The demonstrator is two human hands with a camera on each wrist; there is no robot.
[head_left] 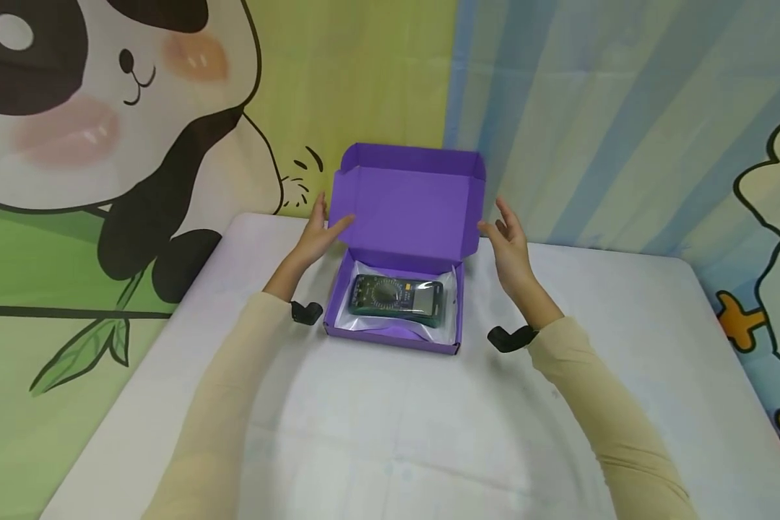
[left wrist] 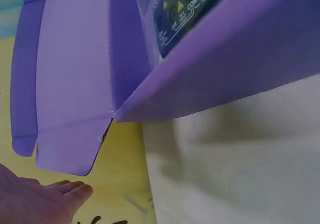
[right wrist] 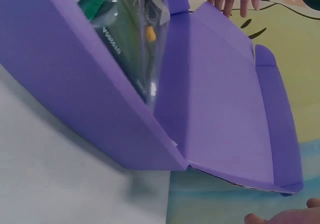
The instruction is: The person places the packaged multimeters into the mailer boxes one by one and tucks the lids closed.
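A purple cardboard box (head_left: 390, 339) sits on the white table (head_left: 390, 433) with its lid (head_left: 409, 206) standing upright. Inside lies a dark green multimeter (head_left: 395, 297) wrapped in a clear plastic bag. My left hand (head_left: 318, 231) is at the lid's left edge, fingers straight, thumb touching the lid's side flap. My right hand (head_left: 508, 238) hovers just off the lid's right edge with relaxed fingers, holding nothing. The left wrist view shows the lid (left wrist: 75, 83) from outside with the left hand's fingertips (left wrist: 70, 191) below it. In the right wrist view the box wall (right wrist: 80, 93) and bagged multimeter (right wrist: 120, 38) fill the frame.
The table's white cloth stretches in front of the box. A printed backdrop with a panda (head_left: 104, 108) and blue stripes (head_left: 591, 123) hangs close behind the table's far edge. Black wrist straps (head_left: 510, 338) sit on both forearms.
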